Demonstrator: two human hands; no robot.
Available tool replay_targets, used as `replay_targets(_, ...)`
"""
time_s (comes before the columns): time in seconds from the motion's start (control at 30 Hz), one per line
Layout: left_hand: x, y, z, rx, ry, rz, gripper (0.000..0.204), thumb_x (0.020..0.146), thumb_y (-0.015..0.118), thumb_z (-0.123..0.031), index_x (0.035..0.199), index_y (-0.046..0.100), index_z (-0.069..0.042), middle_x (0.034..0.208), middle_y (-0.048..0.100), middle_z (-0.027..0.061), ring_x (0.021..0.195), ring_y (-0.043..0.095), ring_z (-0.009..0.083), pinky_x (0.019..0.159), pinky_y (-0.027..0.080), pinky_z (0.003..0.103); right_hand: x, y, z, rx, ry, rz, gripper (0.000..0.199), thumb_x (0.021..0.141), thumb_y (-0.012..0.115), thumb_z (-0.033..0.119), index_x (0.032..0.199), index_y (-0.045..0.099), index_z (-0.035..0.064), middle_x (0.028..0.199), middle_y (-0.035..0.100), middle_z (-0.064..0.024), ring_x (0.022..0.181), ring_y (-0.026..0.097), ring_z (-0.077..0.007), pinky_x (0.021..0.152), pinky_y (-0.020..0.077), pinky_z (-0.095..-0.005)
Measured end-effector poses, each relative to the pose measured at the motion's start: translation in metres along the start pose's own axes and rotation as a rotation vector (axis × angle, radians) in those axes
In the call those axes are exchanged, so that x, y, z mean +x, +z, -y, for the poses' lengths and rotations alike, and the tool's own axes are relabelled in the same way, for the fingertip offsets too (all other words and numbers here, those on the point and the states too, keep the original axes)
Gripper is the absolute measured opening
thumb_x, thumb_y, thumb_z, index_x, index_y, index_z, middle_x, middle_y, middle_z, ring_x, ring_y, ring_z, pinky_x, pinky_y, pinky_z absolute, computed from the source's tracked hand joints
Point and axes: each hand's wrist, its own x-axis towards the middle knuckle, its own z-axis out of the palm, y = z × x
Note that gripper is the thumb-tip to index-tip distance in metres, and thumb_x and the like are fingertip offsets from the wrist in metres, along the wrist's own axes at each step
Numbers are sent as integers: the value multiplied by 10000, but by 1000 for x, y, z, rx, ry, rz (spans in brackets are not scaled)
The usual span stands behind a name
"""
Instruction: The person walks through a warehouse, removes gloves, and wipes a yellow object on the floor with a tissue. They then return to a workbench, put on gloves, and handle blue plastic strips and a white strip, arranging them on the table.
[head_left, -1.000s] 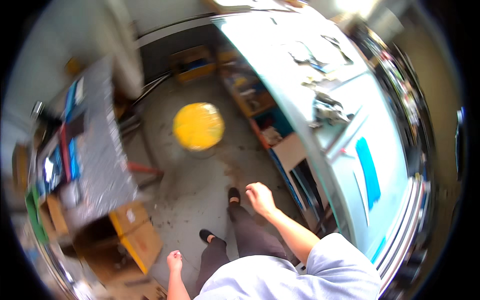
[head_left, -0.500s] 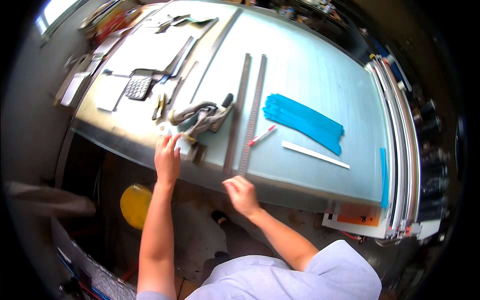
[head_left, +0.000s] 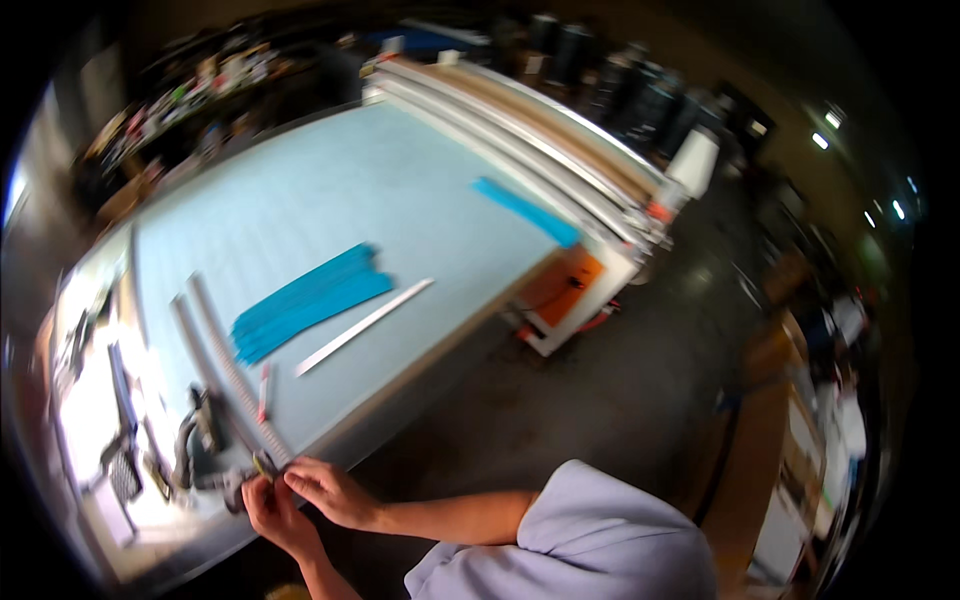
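At the near edge of the long pale-blue bench (head_left: 330, 190), both of the person's hands meet over the end of a long grey metal strip (head_left: 228, 372) that runs away across the surface. The left hand (head_left: 268, 512) and the right hand (head_left: 322, 487) are pinched narrow around something small and dark at the strip's near tip (head_left: 265, 463); what exactly sits between the fingers is too small to make out. A second, similar strip (head_left: 190, 345) lies just beside the first. Further along rest a fan of bright blue strips (head_left: 308, 300), a white flat bar (head_left: 365, 325) and a small red marker (head_left: 264, 385), with dark tools (head_left: 197, 440) to the left. The metal strip looks stiff, thin and fairly light, but long enough to sag or swing if lifted by one end, so a grip near the middle, or one hand at each end, would seem steadier; its edges may be sharp.
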Motion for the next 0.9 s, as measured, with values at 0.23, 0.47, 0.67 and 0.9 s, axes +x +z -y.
replay_targets(0.23,-102,42,-79,-112,-247,561,289,920,642,-14,1206,623,22,1041,692,74,890,627,149,788,503,301,-84,-116,4,369,516,-124,550,1025,440,554,809,669,102,747,606,-21,718,535,-145,686,405,-323)
replay_targets(0.47,-166,83,-116,-688,-376,709,78,958,614,-111,971,634,-36,739,512,-28,658,439,80,591,349,233,-142,-183,56,916,366,62,534,1011,445,571,1146,639,92,1020,631,-14,917,562,-142,679,449,-300)
replay_targets(0.67,-156,149,-131,-421,-193,546,147,954,643,-106,1034,614,14,856,632,49,780,582,143,683,486,299,-143,-214,34,816,149,-145,278,999,428,134,1126,634,-4,1154,656,-62,1033,605,-180,970,452,-345)
replay_targets(0.9,-155,225,-199,-84,189,462,146,919,632,-94,819,637,12,606,541,121,566,488,138,539,400,331,-98,-283,15,578,206,-277,247,981,558,202,1181,651,90,996,656,-1,893,597,-106,722,494,-286)
